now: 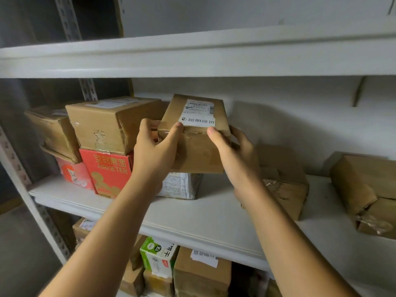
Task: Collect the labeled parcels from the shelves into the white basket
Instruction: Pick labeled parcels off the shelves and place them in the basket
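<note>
A grey perforated metal upright (87, 88) stands at the back on the left side. A white perforated metal post (19, 168) runs slanted along the left edge. A red cardboard carton with gold print (108, 172) stands upright near this post. Lower down is a green and white printed carton (157, 256). A small brown bracket (358, 91) sits on the pale wall (278, 116) at the right.

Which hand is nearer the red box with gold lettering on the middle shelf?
Left. The left hand grips the held brown parcel just right of the red box; the right hand holds the parcel's far side.
</note>
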